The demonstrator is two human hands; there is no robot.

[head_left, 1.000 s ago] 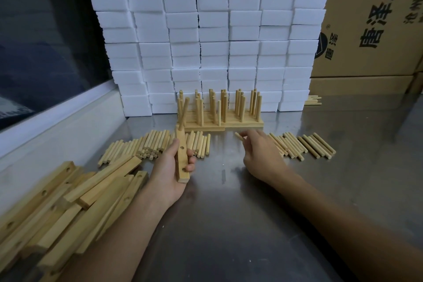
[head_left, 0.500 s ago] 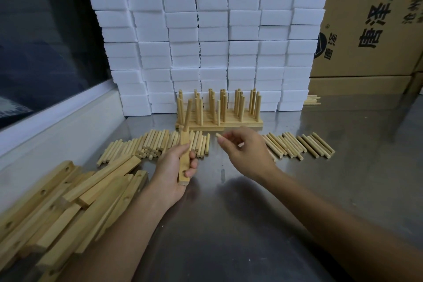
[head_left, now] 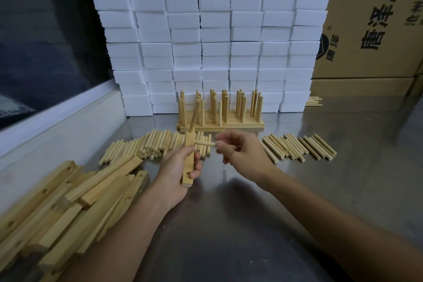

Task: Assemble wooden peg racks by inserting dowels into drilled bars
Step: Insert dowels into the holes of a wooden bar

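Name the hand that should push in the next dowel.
Right. The right hand already pinches a dowel against the bar, while the left hand grips that bar.

Both bare forearms reach in from the near edge. Left hand [head_left: 177,170], palm turned right, fingers and thumb curled in a closed grip round a bar [head_left: 189,158]. Right hand [head_left: 242,155], back upward, thumb and fingertips pinching a dowel [head_left: 204,143] horizontally, pointing left.
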